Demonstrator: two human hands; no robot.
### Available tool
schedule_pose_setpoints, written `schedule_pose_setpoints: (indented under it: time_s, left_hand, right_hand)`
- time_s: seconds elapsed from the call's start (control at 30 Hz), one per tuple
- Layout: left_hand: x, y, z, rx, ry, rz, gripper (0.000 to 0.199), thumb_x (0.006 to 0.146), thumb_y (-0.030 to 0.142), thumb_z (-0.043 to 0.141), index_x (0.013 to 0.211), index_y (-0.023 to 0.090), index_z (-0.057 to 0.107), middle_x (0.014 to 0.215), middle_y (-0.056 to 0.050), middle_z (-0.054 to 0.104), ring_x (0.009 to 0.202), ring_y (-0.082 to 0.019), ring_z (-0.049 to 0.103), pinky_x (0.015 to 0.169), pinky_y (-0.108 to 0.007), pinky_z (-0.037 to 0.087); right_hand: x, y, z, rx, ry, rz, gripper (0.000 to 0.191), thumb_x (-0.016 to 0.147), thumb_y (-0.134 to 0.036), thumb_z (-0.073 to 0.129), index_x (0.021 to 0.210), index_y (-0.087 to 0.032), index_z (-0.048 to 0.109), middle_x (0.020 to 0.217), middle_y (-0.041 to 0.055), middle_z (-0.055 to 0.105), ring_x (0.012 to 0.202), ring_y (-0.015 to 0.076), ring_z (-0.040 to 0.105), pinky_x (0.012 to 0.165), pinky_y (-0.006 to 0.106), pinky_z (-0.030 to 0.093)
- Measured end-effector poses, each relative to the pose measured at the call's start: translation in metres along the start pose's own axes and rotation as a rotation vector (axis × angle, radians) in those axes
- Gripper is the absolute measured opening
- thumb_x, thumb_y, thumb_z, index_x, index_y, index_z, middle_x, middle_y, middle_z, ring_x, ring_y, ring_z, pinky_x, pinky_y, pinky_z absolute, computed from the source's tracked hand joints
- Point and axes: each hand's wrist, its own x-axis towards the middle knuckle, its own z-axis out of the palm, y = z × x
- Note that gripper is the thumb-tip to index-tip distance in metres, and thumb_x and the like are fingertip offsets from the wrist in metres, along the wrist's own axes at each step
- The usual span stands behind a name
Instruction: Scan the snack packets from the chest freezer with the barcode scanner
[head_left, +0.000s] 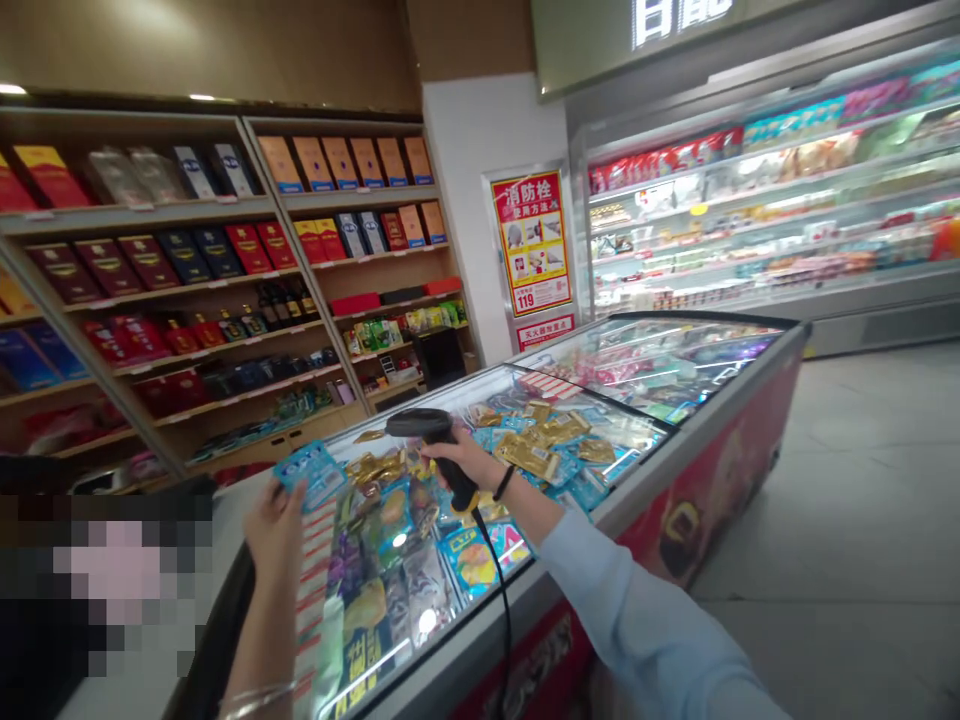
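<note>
My right hand (472, 465) is wrapped around the grip of a black barcode scanner (424, 425). Its head is turned left, towards a blue packet (311, 474) that my left hand (276, 530) holds up by its lower edge. A black cable (501, 590) runs down from the scanner's grip. Beneath both hands is a chest freezer (615, 525) with a glass top. Several gold packets (532, 455) lie in a loose pile beyond my right hand, with blue packets among them. More bagged goods, such as a blue bag (474, 560), show near the freezer's front.
Wooden shelves (180, 285) with boxed bottles stand behind on the left. A red fire-hydrant sign (531, 243) hangs on the white pillar. At the right stands an open display fridge (772, 200) above the grey floor (847, 500). Pixelation hides the lower left.
</note>
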Motion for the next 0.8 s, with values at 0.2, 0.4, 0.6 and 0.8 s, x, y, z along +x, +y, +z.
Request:
schedule_pose_setpoints:
  time_s: [0.2, 0.4, 0.6, 0.8]
  left_hand:
    - [-0.022, 0.089, 0.087, -0.267, -0.090, 0.036, 0.039, 0.064, 0.035, 0.077, 0.098, 0.018, 0.067, 0.085, -0.001, 0.073, 0.075, -0.015, 0.068, 0.072, -0.029, 0.059]
    - [-0.068, 0.099, 0.169, -0.416, -0.262, 0.052, 0.044, 0.064, 0.042, 0.079, 0.098, 0.018, 0.065, 0.090, -0.004, 0.073, 0.086, -0.018, 0.070, 0.083, -0.033, 0.058]
    - [-0.119, 0.027, 0.231, -0.234, -0.432, -0.179, 0.048, 0.071, 0.033, 0.070, 0.115, 0.019, 0.056, 0.098, -0.008, 0.071, 0.090, -0.022, 0.070, 0.079, -0.037, 0.058]
    - [-0.152, -0.033, 0.239, 0.327, -0.454, 0.088, 0.028, 0.076, 0.018, 0.056, 0.104, 0.017, 0.062, 0.114, -0.014, 0.067, 0.114, -0.028, 0.062, 0.101, -0.046, 0.047]
  right_hand:
    - [-0.038, -0.069, -0.066, -0.013, 0.175, -0.188, 0.026, 0.069, -0.041, 0.068, 0.070, -0.016, 0.061, 0.061, -0.0016, 0.062, 0.037, 0.0085, 0.051, 0.034, 0.020, 0.039]
    - [-0.084, -0.086, -0.154, 0.000, 0.470, -0.209, 0.026, 0.066, -0.041, 0.070, 0.068, -0.017, 0.059, 0.059, -0.0022, 0.062, 0.036, 0.0084, 0.049, 0.034, 0.021, 0.039]
    - [-0.119, -0.048, -0.204, 0.083, 0.639, -0.152, 0.028, 0.061, -0.041, 0.072, 0.069, -0.018, 0.059, 0.055, -0.0015, 0.061, 0.035, 0.0092, 0.048, 0.031, 0.021, 0.037]
    - [-0.119, 0.017, -0.204, 0.123, 0.583, -0.082, 0.035, 0.062, -0.052, 0.067, 0.065, -0.018, 0.057, 0.039, -0.0037, 0.048, 0.030, 0.0095, 0.041, 0.032, 0.022, 0.034]
